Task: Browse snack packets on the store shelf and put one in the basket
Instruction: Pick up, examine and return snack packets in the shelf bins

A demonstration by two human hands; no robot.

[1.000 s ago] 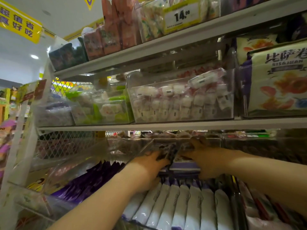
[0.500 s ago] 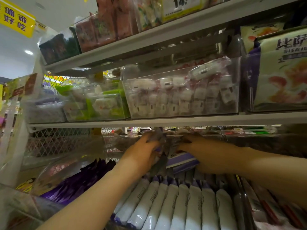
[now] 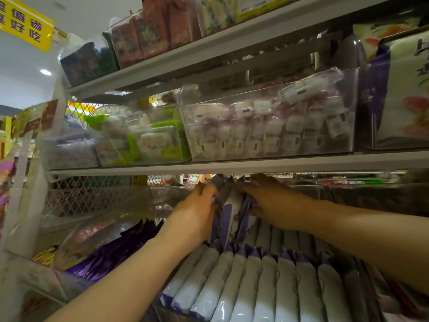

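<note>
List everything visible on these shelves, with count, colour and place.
yellow sign: one, yellow, top left.
red-brown packets: several, red-brown, top shelf.
small packets: many, white and pink, middle shelf.
green packets: several, green and white, middle shelf, left.
large bag: one, cream, middle shelf, right.
purple packets: several, purple, lowest level, left.
row of packets: many, white with purple ends, lowest level.
held packets: a few, white and purple, between both hands.
left hand: one, grips them.
right hand: one, grips them.

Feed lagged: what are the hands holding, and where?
A small bunch of white-and-purple packets, upright: left hand grips its left side near the top, right hand its right side.
</note>
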